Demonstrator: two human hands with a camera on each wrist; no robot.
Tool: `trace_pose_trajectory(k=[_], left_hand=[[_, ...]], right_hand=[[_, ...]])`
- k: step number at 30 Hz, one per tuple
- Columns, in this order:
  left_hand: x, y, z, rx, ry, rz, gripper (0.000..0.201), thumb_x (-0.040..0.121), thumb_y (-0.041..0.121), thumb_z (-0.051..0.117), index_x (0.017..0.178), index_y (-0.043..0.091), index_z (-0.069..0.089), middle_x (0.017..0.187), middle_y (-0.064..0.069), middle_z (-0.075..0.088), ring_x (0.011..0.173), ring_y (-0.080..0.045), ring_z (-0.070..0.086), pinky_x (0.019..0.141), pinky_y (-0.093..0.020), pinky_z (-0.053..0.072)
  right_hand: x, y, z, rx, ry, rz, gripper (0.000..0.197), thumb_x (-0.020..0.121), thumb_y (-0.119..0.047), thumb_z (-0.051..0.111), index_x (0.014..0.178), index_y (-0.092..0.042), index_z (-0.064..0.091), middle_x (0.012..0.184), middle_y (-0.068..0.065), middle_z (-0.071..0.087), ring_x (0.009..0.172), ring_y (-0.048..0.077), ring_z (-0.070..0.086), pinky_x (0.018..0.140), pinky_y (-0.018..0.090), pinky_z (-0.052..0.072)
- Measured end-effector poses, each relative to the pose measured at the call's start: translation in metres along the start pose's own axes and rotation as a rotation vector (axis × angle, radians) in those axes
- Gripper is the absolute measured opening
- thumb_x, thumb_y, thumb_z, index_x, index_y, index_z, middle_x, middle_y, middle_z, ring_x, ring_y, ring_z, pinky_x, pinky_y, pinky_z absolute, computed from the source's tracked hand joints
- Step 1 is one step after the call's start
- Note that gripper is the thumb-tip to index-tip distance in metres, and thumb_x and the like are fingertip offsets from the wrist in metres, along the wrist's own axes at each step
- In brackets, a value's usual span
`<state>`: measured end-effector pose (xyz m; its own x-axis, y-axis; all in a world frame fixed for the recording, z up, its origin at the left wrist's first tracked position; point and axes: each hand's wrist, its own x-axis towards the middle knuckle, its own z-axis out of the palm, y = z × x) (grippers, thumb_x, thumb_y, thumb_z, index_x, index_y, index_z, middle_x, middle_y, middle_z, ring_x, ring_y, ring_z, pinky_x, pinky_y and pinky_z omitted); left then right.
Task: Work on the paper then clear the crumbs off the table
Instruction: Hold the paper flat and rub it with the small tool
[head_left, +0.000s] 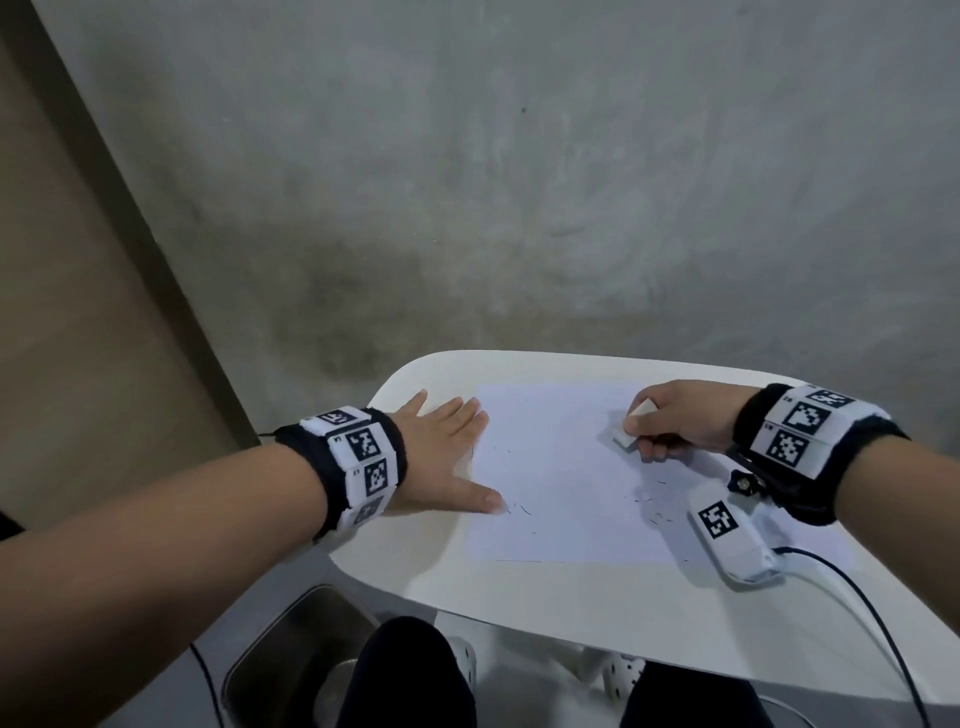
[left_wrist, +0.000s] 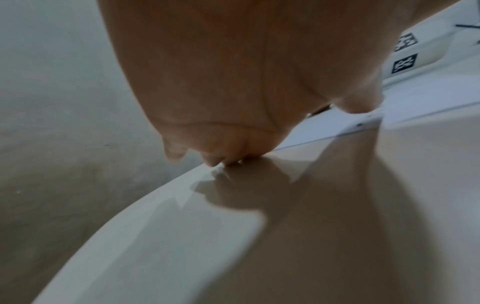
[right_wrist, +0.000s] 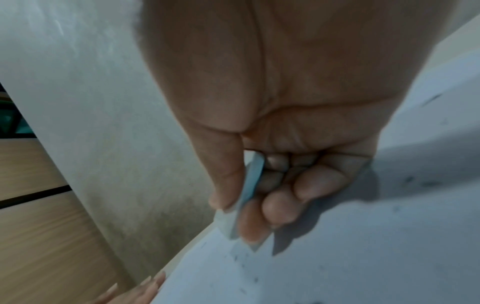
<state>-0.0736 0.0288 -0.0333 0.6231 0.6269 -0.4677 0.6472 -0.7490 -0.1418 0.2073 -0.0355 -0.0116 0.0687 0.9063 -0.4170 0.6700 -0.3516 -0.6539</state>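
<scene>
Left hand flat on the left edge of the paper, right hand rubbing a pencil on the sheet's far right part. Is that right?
Not quite. The right hand pinches a white eraser, not a pencil, as the head view and right wrist view show. The rest holds: the left hand lies flat on the left edge of the paper.

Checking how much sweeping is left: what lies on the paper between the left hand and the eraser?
Only scattered dark crumbs on the paper, between the left hand and the eraser held by the right hand, in the head view.
</scene>
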Motion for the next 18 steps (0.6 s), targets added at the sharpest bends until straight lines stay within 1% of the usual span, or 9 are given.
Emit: trace_pose_trajectory(k=[3, 6, 9, 10, 11, 12, 15, 16, 18], left_hand=[[-0.006, 0.028, 0.000, -0.018, -0.001, -0.006, 0.115, 0.077, 0.089, 0.020, 0.152, 0.011, -0.019, 0.160, -0.008, -0.023, 0.148, -0.019, -0.020, 0.120, -0.045, -0.009], [-0.010, 0.066, -0.004, -0.016, -0.001, 0.123, 0.114, 0.079, 0.087, 0.023, 0.151, 0.011, -0.020, 0.159, -0.010, -0.026, 0.147, -0.021, -0.023, 0.119, -0.046, -0.010], [-0.008, 0.087, -0.013, -0.064, -0.042, 0.311, 0.098, 0.087, 0.078, 0.024, 0.152, 0.019, -0.020, 0.159, -0.001, -0.027, 0.146, -0.015, -0.023, 0.118, -0.044, -0.014], [-0.005, 0.086, -0.018, -0.087, -0.030, 0.332, 0.093, 0.089, 0.075, 0.023, 0.152, 0.021, -0.020, 0.159, 0.002, -0.027, 0.146, -0.012, -0.022, 0.117, -0.043, -0.016], [-0.001, 0.080, -0.021, -0.104, -0.001, 0.300, 0.092, 0.090, 0.074, 0.022, 0.152, 0.022, -0.020, 0.159, 0.003, -0.026, 0.146, -0.011, -0.022, 0.117, -0.043, -0.016], [0.005, 0.070, -0.022, -0.116, 0.036, 0.219, 0.093, 0.090, 0.074, 0.022, 0.153, 0.020, -0.019, 0.159, 0.002, -0.025, 0.147, -0.012, -0.020, 0.118, -0.043, -0.015], [0.022, 0.037, -0.022, -0.146, 0.073, -0.093, 0.101, 0.087, 0.078, 0.023, 0.154, 0.011, -0.013, 0.161, -0.006, -0.019, 0.149, -0.016, -0.015, 0.120, -0.045, -0.008], [0.028, 0.030, -0.022, -0.162, 0.054, -0.159, 0.104, 0.085, 0.080, 0.022, 0.154, 0.009, -0.011, 0.162, -0.008, -0.017, 0.149, -0.018, -0.013, 0.120, -0.046, -0.007], [0.037, 0.027, -0.023, -0.184, 0.032, -0.194, 0.109, 0.082, 0.083, 0.022, 0.154, 0.008, -0.011, 0.162, -0.009, -0.016, 0.150, -0.019, -0.011, 0.120, -0.046, -0.006]], right_hand=[[-0.004, -0.001, 0.001, -0.024, 0.005, -0.013, 0.018, 0.096, -0.012, 0.052, 0.080, -0.007, 0.056, 0.059, 0.001, 0.064, 0.051, 0.012, 0.055, 0.043, 0.016, 0.040], [-0.005, -0.004, 0.002, -0.054, 0.004, -0.023, 0.021, 0.097, -0.012, 0.051, 0.077, -0.008, 0.056, 0.062, 0.003, 0.063, 0.054, 0.014, 0.054, 0.039, 0.013, 0.038], [-0.005, -0.005, 0.004, -0.031, 0.011, -0.023, 0.023, 0.097, -0.009, 0.050, 0.074, -0.009, 0.055, 0.058, 0.001, 0.062, 0.049, 0.011, 0.053, 0.038, 0.013, 0.037], [-0.005, -0.004, 0.004, -0.021, 0.014, -0.024, 0.023, 0.097, -0.009, 0.051, 0.074, -0.009, 0.055, 0.055, 0.000, 0.062, 0.046, 0.009, 0.053, 0.038, 0.013, 0.037], [-0.005, -0.004, 0.004, -0.020, 0.016, -0.026, 0.022, 0.096, -0.009, 0.051, 0.074, -0.009, 0.055, 0.054, -0.001, 0.062, 0.045, 0.008, 0.053, 0.039, 0.013, 0.037], [-0.005, -0.003, 0.003, -0.026, 0.014, -0.028, 0.022, 0.096, -0.009, 0.051, 0.074, -0.010, 0.056, 0.056, -0.001, 0.062, 0.046, 0.009, 0.053, 0.040, 0.013, 0.038], [-0.004, -0.003, 0.003, -0.061, -0.008, -0.028, 0.021, 0.096, -0.013, 0.052, 0.076, -0.011, 0.057, 0.065, 0.003, 0.064, 0.056, 0.016, 0.052, 0.046, 0.016, 0.039], [-0.004, -0.002, 0.003, -0.064, -0.007, -0.028, 0.019, 0.095, -0.015, 0.053, 0.078, -0.012, 0.057, 0.066, 0.003, 0.064, 0.057, 0.016, 0.053, 0.047, 0.017, 0.039], [-0.003, -0.001, 0.002, -0.065, -0.002, -0.031, 0.016, 0.095, -0.016, 0.053, 0.080, -0.012, 0.056, 0.064, 0.000, 0.065, 0.057, 0.014, 0.054, 0.047, 0.015, 0.039]])
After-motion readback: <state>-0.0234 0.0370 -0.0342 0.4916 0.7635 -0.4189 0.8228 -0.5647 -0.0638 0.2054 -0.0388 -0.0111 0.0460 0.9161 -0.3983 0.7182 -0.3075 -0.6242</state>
